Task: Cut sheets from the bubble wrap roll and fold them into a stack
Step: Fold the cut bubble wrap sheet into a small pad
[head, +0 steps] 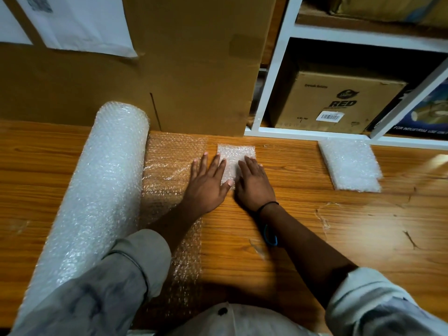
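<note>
A small folded square of bubble wrap (236, 161) lies on the wooden table (291, 226), pressed flat under the open left hand (208, 183) and right hand (253, 185). The knobbly roll (97, 190) lies left, its loose sheet (169, 170) seemingly under the left palm. A folded stack (350, 164) sits right.

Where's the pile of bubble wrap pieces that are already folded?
In the head view, the folded stack lies on the wooden table at the far right, just in front of the white shelf, well right of both hands.
</note>
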`<state>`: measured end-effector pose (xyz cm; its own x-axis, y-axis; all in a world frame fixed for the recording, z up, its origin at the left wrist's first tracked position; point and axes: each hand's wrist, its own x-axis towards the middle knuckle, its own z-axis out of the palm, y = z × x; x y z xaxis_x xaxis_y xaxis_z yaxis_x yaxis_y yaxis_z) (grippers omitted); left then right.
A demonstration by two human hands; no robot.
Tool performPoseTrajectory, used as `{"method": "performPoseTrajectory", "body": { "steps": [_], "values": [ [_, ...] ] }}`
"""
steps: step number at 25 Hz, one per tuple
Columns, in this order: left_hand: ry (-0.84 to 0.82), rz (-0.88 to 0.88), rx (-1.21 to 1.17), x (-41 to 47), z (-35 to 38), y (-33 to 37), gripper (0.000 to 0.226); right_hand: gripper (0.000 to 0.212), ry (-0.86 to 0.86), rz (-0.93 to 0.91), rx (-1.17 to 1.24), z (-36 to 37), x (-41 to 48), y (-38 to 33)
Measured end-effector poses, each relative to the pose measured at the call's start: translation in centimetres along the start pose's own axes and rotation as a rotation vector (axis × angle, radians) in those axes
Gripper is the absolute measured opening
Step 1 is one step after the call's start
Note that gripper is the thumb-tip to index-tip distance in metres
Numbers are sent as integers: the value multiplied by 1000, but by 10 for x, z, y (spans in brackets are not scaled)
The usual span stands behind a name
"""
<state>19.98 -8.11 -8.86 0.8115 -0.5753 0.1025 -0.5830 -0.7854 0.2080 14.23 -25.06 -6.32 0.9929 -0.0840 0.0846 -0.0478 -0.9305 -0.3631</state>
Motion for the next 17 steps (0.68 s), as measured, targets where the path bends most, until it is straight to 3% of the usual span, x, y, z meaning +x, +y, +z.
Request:
{"method": "performPoseTrajectory", "body": {
  "steps": [6,12,17],
  "values": [
    [89,0,19,-7,0,-3,66,58,-31,56,41,-26,44,18],
    [141,14,-1,-12,5,-10,59,63,-238,83,-114,-37,90,10],
    [171,17,1,-13,9,-13,57,60,-250,94,-158,-29,91,11]
  ]
}}
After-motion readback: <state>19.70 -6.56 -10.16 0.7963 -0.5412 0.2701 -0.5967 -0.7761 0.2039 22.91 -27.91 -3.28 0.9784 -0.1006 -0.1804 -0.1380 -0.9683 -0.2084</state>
